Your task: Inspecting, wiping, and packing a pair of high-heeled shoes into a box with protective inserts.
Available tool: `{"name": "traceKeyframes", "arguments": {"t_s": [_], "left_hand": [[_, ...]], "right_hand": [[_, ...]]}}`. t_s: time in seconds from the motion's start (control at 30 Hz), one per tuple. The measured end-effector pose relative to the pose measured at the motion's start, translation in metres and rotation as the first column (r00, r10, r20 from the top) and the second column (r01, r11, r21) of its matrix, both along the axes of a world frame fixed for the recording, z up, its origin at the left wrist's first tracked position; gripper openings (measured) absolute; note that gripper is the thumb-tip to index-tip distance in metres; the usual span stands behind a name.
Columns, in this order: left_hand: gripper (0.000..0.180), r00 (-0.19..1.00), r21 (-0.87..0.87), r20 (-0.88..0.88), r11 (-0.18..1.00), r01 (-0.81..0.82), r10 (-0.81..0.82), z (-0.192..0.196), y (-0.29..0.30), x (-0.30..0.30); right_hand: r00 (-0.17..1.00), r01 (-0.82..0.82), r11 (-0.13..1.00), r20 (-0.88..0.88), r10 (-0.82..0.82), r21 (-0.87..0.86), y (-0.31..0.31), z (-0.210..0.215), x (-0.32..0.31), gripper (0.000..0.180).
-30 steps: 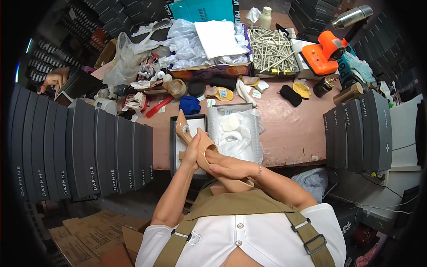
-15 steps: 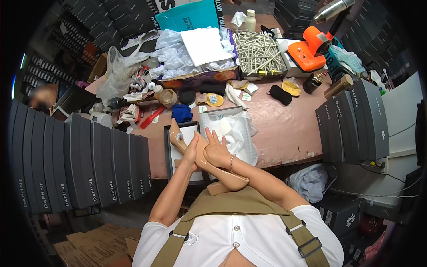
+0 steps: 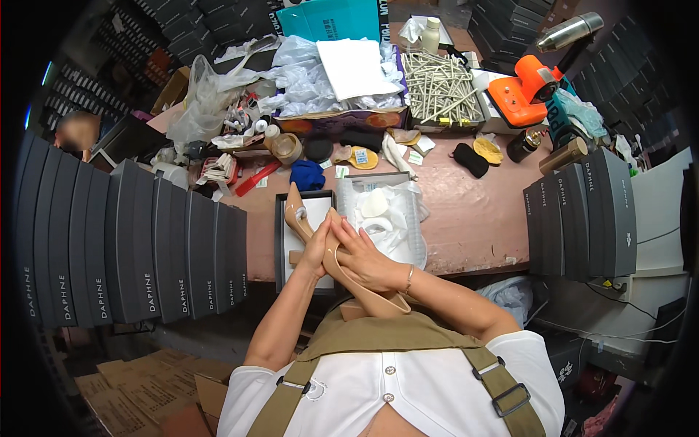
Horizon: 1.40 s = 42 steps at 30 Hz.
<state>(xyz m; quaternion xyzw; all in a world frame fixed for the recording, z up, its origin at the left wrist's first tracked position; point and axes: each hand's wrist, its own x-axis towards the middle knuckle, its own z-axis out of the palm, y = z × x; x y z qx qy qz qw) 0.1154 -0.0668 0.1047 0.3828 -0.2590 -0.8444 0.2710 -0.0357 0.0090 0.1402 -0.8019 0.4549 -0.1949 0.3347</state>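
Note:
A beige pointed high-heeled shoe point(image 3: 373, 300) lies slantwise between my two hands, its block heel point(image 3: 354, 310) against my apron. My left hand point(image 3: 314, 251) is closed on its far end from the left. Along the other side lies my right hand point(image 3: 368, 264), its fingers close together and pressed to the shoe near my left fingertips. The matching beige shoe point(image 3: 294, 207) rests in an open dark shoebox point(image 3: 279, 244) just beyond my left hand. Beside that box, a grey lid or tray point(image 3: 413, 251) holds crumpled white tissue paper point(image 3: 397, 218).
Upright dark shoeboxes stand in rows at left point(image 3: 131, 247) and right point(image 3: 579, 218). At the back are a carton of plastic wrapping point(image 3: 335, 120), a box of pale sticks point(image 3: 444, 84) and an orange device point(image 3: 518, 98). A red-handled tool point(image 3: 255, 180) and blue cloth point(image 3: 307, 175) lie nearer. Another person point(image 3: 76, 132) is at far left.
My right hand's fingers, spread beside the shoe before, have come together and lie against it near my left fingertips. The whole view has shifted slightly; the shoe stays against my apron.

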Motion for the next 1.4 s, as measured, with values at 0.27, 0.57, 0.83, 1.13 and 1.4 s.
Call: {"name": "traceKeyframes", "arguments": {"t_s": [0.27, 0.57, 0.83, 1.13, 1.4], "left_hand": [[0.05, 0.999, -0.006, 0.034, 1.0, 0.019, -0.018, 0.011, -0.003, -0.005], [0.05, 0.997, 0.136, 0.077, 0.99, -0.037, 0.027, 0.008, 0.0, -0.009], [0.054, 0.964, 0.166, -0.079, 0.956, -0.24, 0.255, 0.023, 0.081, -0.009], [0.052, 0.95, 0.27, -0.098, 0.927, -0.26, 0.295, 0.005, 0.066, 0.006], [0.059, 0.922, 0.249, -0.125, 0.911, -0.329, 0.367, 0.019, 0.065, 0.009]], "right_hand": [[0.891, -0.052, 0.951, 0.443, -0.094, 0.306, 0.039, 0.012, -0.02, 0.045], [0.988, 0.071, 0.945, 0.107, -0.11, 0.318, -0.02, -0.018, 0.015, 0.067], [0.95, 0.042, 0.945, 0.279, -0.138, 0.323, 0.018, 0.017, -0.01, 0.059], [0.719, 0.595, 0.794, -0.357, -0.597, -0.129, -0.077, -0.073, -0.079, 0.043], [0.867, 0.355, 0.935, 0.373, -0.329, 0.0, 0.001, 0.021, -0.044, 0.012]]}}
